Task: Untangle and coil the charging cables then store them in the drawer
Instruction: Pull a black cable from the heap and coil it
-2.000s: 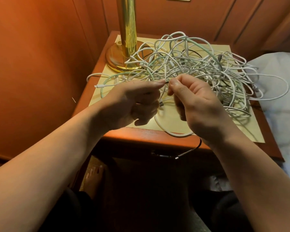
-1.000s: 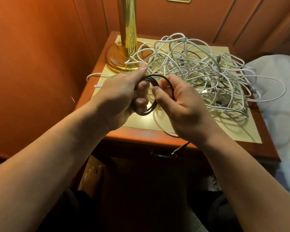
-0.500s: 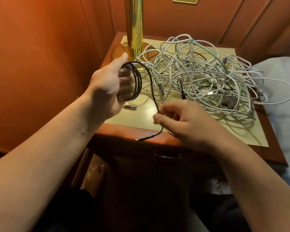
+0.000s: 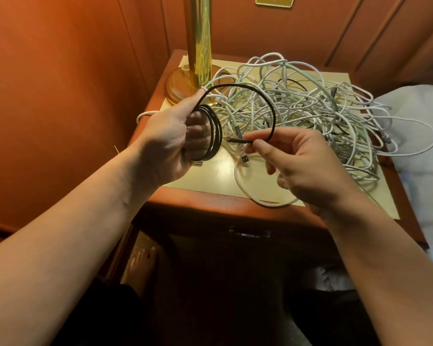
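Left hand (image 4: 171,143) raised, gripping coiled black cable (image 4: 214,136), right hand (image 4: 300,166) pinching its free end.

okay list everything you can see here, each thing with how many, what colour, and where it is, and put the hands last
black cable: one, black, mostly coiled in the left hand, its free end arcing over to the right hand
tangled cables: count cannot be told, white and pale green with a few dark strands, heaped on the nightstand
nightstand: one, reddish wood, centre, against the panelled wall
mat: one, pale yellow, covering the nightstand top under the cables
lamp: one, brass, back left corner of the nightstand
drawer handle: one, dark metal, below the nightstand's front edge
bedding: white, right edge
foot: one, bare, on the floor below
left hand: one, grips the black coil
right hand: one, pinches the cable's free end
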Demonstrator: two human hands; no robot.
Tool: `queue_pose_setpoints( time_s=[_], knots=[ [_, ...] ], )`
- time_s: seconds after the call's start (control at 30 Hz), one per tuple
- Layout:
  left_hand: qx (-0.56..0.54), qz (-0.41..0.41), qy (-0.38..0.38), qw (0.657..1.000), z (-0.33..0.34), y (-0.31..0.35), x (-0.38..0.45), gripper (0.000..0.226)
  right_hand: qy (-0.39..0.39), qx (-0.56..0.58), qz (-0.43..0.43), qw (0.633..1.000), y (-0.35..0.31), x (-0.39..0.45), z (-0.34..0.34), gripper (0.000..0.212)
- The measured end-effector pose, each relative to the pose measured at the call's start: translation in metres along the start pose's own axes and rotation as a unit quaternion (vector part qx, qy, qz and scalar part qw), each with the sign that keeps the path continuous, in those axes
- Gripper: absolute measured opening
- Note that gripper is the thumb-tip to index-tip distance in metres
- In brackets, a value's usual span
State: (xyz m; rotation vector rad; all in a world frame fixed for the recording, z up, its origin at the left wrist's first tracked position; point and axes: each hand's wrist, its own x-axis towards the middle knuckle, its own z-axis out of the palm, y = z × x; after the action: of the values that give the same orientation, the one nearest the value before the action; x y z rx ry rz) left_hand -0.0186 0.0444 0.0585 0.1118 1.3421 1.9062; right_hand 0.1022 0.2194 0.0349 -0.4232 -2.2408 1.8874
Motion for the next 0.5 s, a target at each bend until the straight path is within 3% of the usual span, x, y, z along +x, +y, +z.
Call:
queue_pose_setpoints(
  time_s=[0.2, 0.37, 0.5],
  knots=[
    [-0.015, -0.034, -0.018, 0.999, 0.001, -0.003, 0.001, 0.058, -0.002, -0.007, -0.022, 1.0, 0.0, -0.001, 0.004, 0.017],
    [-0.032, -0.04, -0.044, 0.998, 0.001, -0.003, 0.0, 0.056, 0.077, -0.08, -0.062, 0.992, 0.004, -0.001, 0.004, 0.014],
    [-0.026, -0.039, -0.047, 0.998, 0.004, -0.004, -0.001, 0.053, 0.034, -0.076, -0.095, 0.992, 0.005, -0.002, 0.01, 0.014]
  ],
)
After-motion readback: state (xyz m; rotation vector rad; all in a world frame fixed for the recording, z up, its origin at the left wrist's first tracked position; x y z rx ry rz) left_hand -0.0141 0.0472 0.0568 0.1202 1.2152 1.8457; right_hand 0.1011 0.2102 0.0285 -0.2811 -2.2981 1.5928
